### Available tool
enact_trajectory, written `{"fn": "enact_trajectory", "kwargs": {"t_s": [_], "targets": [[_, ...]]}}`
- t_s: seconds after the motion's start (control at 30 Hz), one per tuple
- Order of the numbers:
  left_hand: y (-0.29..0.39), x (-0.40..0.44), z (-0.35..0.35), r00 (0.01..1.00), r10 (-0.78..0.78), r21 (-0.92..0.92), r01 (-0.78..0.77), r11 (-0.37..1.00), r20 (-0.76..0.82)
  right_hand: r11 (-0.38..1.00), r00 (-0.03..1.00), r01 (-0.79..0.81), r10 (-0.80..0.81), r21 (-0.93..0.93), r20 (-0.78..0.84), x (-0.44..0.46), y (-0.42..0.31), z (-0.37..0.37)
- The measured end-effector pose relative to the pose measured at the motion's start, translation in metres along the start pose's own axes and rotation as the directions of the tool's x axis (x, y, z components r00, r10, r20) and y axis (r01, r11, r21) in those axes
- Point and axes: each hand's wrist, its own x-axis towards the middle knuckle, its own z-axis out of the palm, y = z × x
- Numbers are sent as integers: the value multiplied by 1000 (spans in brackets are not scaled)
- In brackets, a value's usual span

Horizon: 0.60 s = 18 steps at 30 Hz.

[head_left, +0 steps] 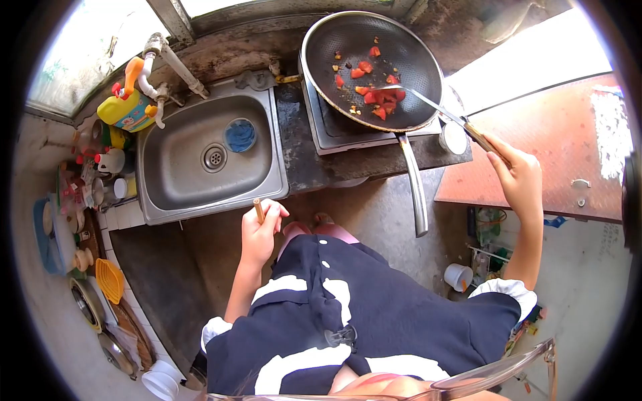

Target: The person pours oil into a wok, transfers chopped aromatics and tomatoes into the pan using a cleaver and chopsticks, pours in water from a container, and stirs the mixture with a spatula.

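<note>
My right hand [515, 170] is wrapped round the wooden handle of a metal spatula [438, 107]. Its blade end rests among red tomato pieces [381, 99] in a dark wok [334, 50], where small yellowish bits also lie. The wok sits on a stove [324, 130], its metal handle [414, 187] pointing toward me, with neither hand on it. Close to the sink's front edge, my left hand [261, 230] is closed on a thin wooden stick [258, 210]; only its upper end shows, the rest is hidden by the fingers.
Left of the stove, a steel sink [180, 180] holds a round container with something blue [239, 135]. A yellow jug [127, 110] stands beside the tap [155, 73]. A small white container [453, 138] is right of the stove, near a reddish board [521, 147]. A white bucket [458, 277] stands below.
</note>
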Motion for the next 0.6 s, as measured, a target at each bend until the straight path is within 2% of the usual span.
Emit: {"fn": "enact_trajectory", "kwargs": {"t_s": [0.17, 0.27, 0.37, 0.57, 0.6], "targets": [[3, 2, 2, 1000, 5, 10, -5, 1000, -3, 996, 999, -19, 22, 87, -29, -8, 0, -18], [3, 1, 2, 1000, 6, 25, -6, 1000, -12, 998, 998, -66, 66, 22, 10, -6, -6, -25], [1, 1, 0, 1000, -1, 25, 2, 1000, -18, 996, 997, 75, -76, -48, -30, -1, -6, -16], [-1, 0, 1, 999, -1, -4, 1, 1000, -34, 974, 978, 160, -178, -160, -104, 10, -8, -8], [-2, 0, 1, 999, -3, -9, 3, 1000, -33, 985, 989, 109, -121, -131, -85, 12, -8, -8]]}}
